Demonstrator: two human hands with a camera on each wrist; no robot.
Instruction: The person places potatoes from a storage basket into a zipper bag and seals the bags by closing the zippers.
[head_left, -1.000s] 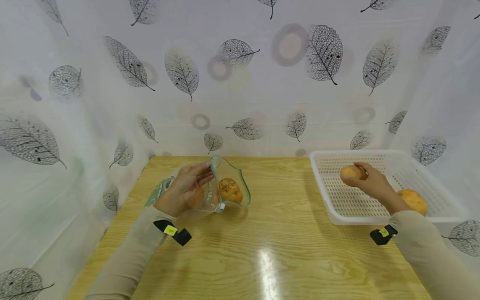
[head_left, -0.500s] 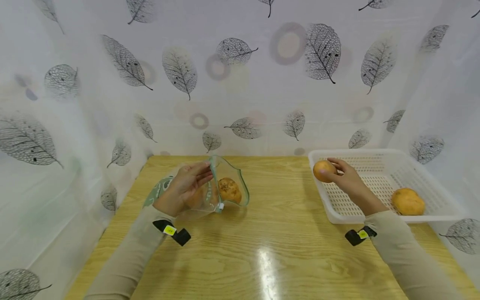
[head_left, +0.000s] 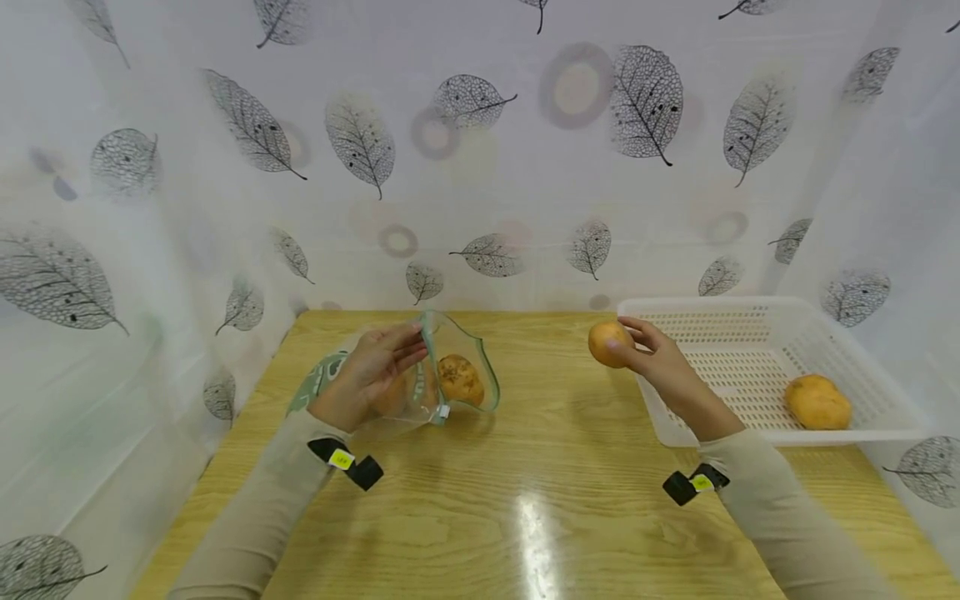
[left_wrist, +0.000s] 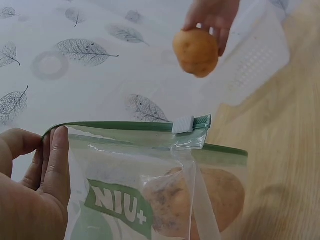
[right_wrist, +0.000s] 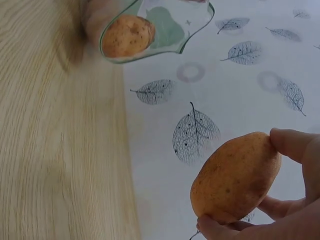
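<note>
My left hand (head_left: pixel 371 375) pinches the green-edged rim of a clear zip bag (left_wrist: pixel 120 165) by its upper corner, and the bag's mouth gapes toward the right. Inside it lies a dark-spotted potato (head_left: pixel 460 380), with another potato (head_left: pixel 392 396) partly hidden behind my fingers. A white slider (left_wrist: pixel 183 125) sits at one end of the zip. My right hand (head_left: pixel 667 367) holds a smooth potato (right_wrist: pixel 237 177) between thumb and fingers, above the table just left of the white basket.
The white perforated basket (head_left: pixel 660 417) stands at the right with one potato (head_left: pixel 817 402) in its right part. The wooden table (head_left: pixel 480 500) lies under everything. A leaf-printed sheet (head_left: pixel 525 167) hangs along the back and sides.
My right hand has carried its potato leftward, from over the basket to past its left rim. My left hand and the bag have stayed in place.
</note>
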